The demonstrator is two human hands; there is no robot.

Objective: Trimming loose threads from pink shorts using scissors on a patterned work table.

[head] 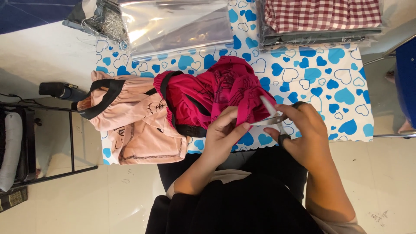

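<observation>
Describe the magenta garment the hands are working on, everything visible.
The magenta garment is soft printed fabric with dark line drawings and a black elastic band along its gathered opening. It lies crumpled on the heart-patterned table cover, overlapping a pale pink garment on its left. The left hand pinches its lower edge, while the right hand holds small scissors with the blades at that edge.
</observation>
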